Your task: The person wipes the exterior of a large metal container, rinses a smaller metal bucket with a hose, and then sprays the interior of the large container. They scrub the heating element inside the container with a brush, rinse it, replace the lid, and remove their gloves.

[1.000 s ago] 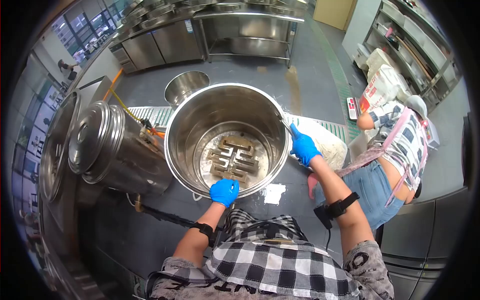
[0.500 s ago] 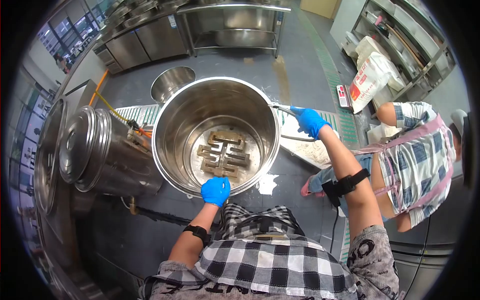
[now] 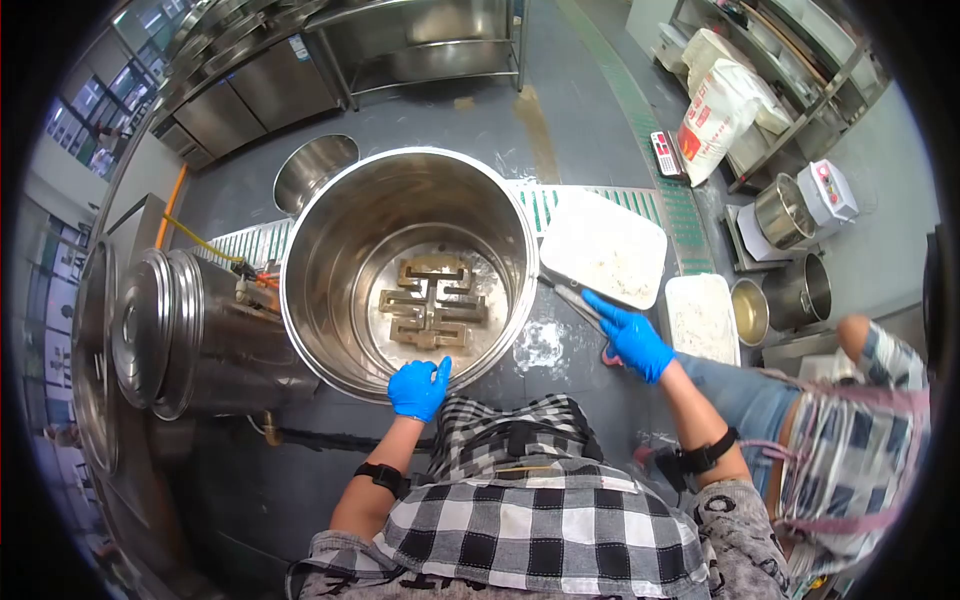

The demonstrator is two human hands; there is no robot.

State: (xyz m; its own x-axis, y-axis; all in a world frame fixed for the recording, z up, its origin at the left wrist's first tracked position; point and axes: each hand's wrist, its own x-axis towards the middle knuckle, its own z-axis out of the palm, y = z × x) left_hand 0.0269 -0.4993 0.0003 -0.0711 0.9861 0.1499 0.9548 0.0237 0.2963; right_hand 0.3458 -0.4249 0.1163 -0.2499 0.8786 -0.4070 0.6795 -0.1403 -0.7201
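lidded steel drum (image 3: pixel 170 330) lay tipped on its side at far left, just beside the large open pot (image 3: pixel 330 330), their walls apparently touching. a smaller steel pot (image 3: pixel 312 168) stood behind, on the grey floor (image 3: pixel 450 120).

large open pot stood upright at centre, directly in front of the person. a brass-coloured fitting (image 3: pixel 430 305) lay flat on the pot bottom, roughly centred.

left hand (image 3: pixel 418 388), blue-gloved, rested on the near rim of the pot, fingers curled over the edge, thumb up. closed loosely on the rim only; nothing else held.

right hand (image 3: pixel 632 340), also blue-gloved, sat to the right of the pot, a little beyond its wall. fingers wrapped around the bail handle (image 3: pixel 565 297), a thin metal piece running up and left from the hand to the pot's right rim. grip looked closed; how tight, cannot tell.

relation noted: the pot lay between the two hands, left hand at the near edge, right hand out at the right side. left hand touched the pot body itself; right hand reached it only through the handle, whose long axis ran diagonally from rim toward the hand.

further right: a white tray (image 3: pixel 603 245) with pale contents on the floor just beyond the right hand, a second tray (image 3: pixel 700 315) beside it, then small steel pots (image 3: pixel 800 290) and a printed sack (image 3: pixel 712 120). a second person's checked sleeve (image 3: pixel 860 440) showed at the right edge, hands out of view.
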